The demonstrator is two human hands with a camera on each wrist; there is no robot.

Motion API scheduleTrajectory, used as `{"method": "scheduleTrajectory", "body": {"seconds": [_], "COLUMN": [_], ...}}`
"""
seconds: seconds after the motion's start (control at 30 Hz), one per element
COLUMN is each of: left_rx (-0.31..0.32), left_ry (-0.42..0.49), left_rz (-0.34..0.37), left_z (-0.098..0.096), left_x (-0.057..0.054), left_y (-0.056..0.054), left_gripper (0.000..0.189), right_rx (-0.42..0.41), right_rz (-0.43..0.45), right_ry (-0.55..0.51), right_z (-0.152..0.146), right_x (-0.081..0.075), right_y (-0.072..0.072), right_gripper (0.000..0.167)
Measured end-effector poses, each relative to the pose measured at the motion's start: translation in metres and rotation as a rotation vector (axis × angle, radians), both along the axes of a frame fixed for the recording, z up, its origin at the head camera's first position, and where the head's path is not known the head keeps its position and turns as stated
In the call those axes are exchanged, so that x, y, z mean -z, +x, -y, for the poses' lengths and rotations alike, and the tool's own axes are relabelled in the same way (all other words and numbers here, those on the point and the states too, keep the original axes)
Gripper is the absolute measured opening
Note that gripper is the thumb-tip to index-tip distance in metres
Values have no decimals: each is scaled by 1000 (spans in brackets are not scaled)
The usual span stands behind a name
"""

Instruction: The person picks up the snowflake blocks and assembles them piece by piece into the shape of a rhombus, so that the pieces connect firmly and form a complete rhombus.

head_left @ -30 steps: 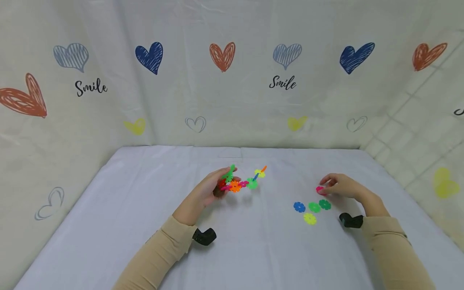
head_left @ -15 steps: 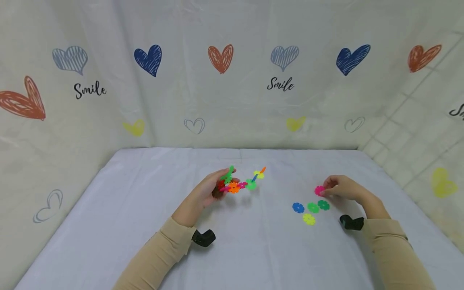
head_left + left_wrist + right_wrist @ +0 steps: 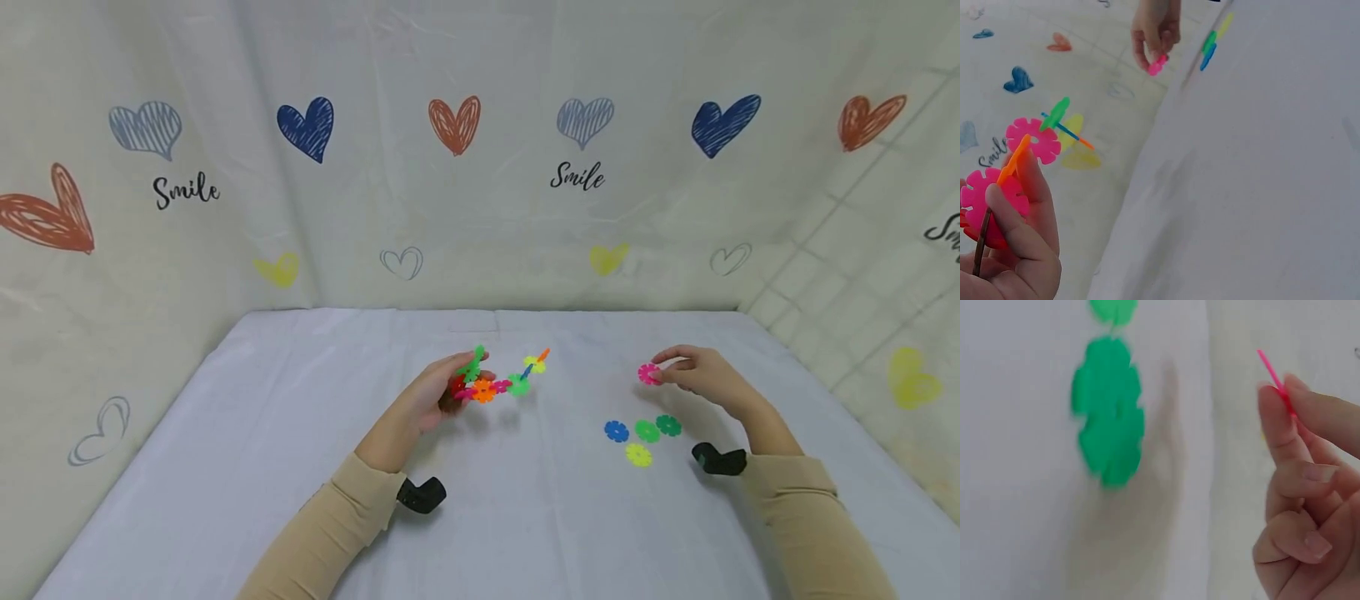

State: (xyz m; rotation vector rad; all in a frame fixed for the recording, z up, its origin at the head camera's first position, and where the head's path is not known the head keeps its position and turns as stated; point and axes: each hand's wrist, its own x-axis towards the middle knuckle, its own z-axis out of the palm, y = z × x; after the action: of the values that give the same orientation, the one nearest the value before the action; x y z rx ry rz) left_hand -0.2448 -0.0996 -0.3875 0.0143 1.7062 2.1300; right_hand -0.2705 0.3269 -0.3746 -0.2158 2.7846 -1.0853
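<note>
My left hand (image 3: 429, 398) grips one end of a chain of interlocked plastic snowflake discs (image 3: 483, 391). Red, brown, pink, orange, green, blue and yellow pieces make it up, and the far end juts out to the right above the table. In the left wrist view the thumb lies over a pink disc (image 3: 979, 192) beside a brown one. My right hand (image 3: 708, 379) pinches a single pink snowflake disc (image 3: 648, 373) between thumb and fingertips. The right wrist view shows that pink disc (image 3: 1270, 372) edge-on, raised over the table, with the other fingers curled.
Loose discs lie below my right hand: a blue one (image 3: 617, 431), a yellow one (image 3: 639, 455), a light green one (image 3: 647, 431) and a darker green one (image 3: 669, 426). A white cloth covers the table (image 3: 300, 433). Behind it hangs a curtain (image 3: 495, 217) printed with hearts.
My right hand has pinched the pink disc, lifted it and carried it slightly left and away from the loose discs. My left hand and the chain stay nearly still.
</note>
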Motion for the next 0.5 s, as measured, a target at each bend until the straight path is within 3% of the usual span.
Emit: {"method": "scheduleTrajectory", "body": {"seconds": [0.3, 0.5], "left_rx": [15, 25], "left_ry": [-6, -21], "left_rz": [-18, -42], "left_z": [-1, -1], "left_x": [-2, -2], "left_y": [2, 3], "left_gripper": [45, 46], "right_rx": [141, 137], "right_rz": [-106, -129], "right_ry": [-231, -337], "right_z": [40, 64], "right_x": [-15, -22], "right_y": [5, 5], "right_gripper": [55, 51]}}
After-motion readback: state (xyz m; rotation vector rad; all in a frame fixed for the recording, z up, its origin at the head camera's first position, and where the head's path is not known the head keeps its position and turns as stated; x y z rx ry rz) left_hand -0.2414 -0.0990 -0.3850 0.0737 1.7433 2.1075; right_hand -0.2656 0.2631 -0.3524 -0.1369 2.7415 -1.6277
